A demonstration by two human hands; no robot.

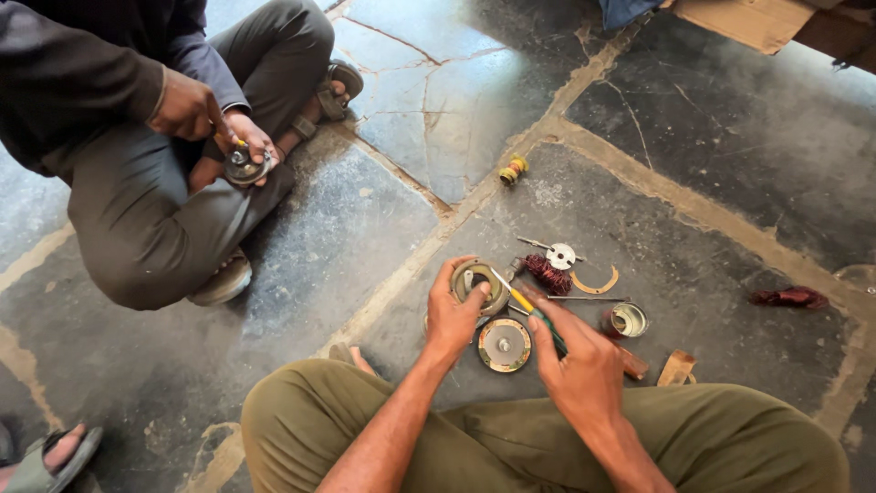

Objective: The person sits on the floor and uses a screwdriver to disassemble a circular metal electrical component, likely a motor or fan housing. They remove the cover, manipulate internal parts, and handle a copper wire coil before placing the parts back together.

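Between both hands (520, 333), round housing (481, 285) — screwdriver (534, 310) inside

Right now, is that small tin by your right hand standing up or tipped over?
Tipped over: the small tin lies on its side on the stone floor, mouth showing.

Round housing (481, 281): metal ring-shaped part, worn brass-grey, open face tilted up; gripped in left hand (453, 315), at 11 o'clock of the flat disc on the floor.
Screwdriver (522, 301): yellow-green handle, thin shaft; held in right hand (581, 365), tip pointing to 10 o'clock, touching housing rim.
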